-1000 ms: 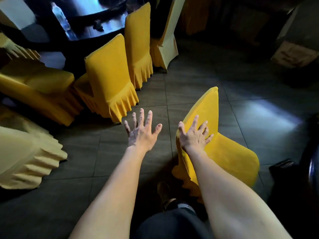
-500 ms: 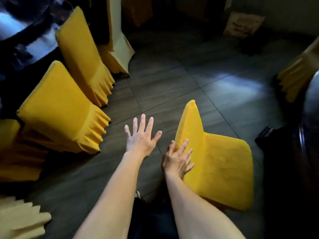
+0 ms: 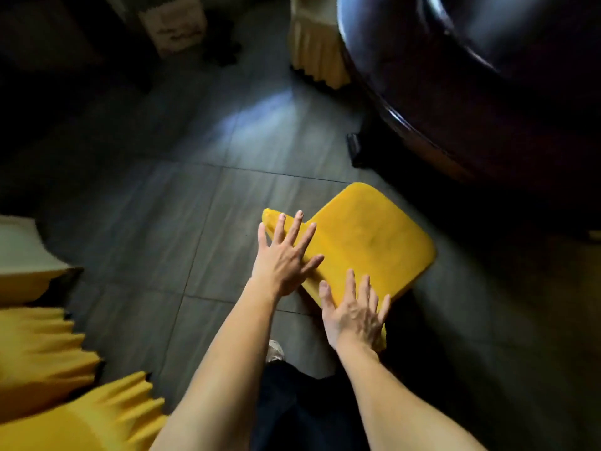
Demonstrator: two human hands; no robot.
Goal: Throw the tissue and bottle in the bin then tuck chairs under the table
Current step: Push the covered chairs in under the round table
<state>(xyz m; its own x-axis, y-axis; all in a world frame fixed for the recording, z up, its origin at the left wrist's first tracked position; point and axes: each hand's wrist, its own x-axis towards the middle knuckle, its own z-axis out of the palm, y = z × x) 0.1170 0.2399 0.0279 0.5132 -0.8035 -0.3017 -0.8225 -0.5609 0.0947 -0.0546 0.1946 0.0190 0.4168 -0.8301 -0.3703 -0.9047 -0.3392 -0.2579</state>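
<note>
Two hands show, one left hand (image 3: 283, 258) and one right hand (image 3: 354, 317), with a single pale shoe (image 3: 275, 350) below them. Covered chairs number perhaps five. One middle chair (image 3: 370, 242) is seen nearly whole, one far chair (image 3: 317, 56) shows its pleated skirt beside the one dark round table (image 3: 487, 76), and the blurred left edge holds what look like three more: a pale chair (image 3: 22, 252), an upper skirt (image 3: 39, 356) and a lower skirt (image 3: 107, 415). There is also one light box (image 3: 175, 26) at the top and one dark object (image 3: 354, 151) low by the table.
</note>
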